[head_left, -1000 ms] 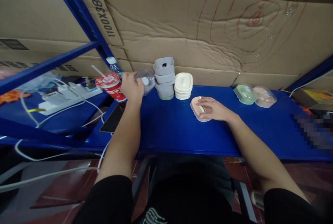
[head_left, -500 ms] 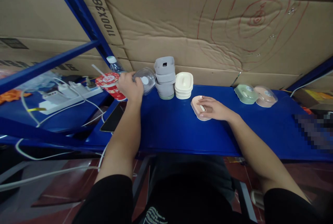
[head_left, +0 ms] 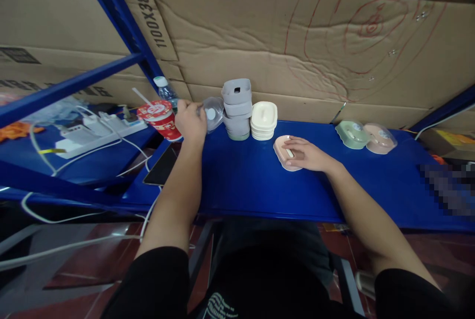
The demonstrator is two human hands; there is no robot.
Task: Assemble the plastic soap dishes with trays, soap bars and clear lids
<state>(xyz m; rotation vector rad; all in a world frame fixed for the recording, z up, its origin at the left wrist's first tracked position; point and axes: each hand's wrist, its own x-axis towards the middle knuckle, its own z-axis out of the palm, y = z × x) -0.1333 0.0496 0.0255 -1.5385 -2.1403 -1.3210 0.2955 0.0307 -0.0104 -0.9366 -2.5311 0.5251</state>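
My left hand (head_left: 191, 122) is at the left of the blue table, its fingers curled at the edge of a clear plastic cover (head_left: 213, 115) with a white round spot; the fingertips are partly hidden. Beside that hand stands a red paper cup (head_left: 165, 123) with a straw. My right hand (head_left: 306, 155) lies over a pink box (head_left: 282, 147) with a pale handle strip, thumb and fingers gripping its top. Between the hands stand a stack of grey box parts (head_left: 237, 109) and a stack of cream lids (head_left: 263, 120), close together.
A green box (head_left: 352, 135) and another pink box (head_left: 380, 138) sit side by side at the right. A water bottle (head_left: 165, 89), a dark flat object (head_left: 161, 168) and a white power strip (head_left: 100, 138) are at the left. Cardboard (head_left: 237, 27) rises behind the blue table (head_left: 245, 185).
My left hand has shifted slightly right and down, and the clear cover shows at a different tilt. My right hand stays on the pink box. The view has moved a little.
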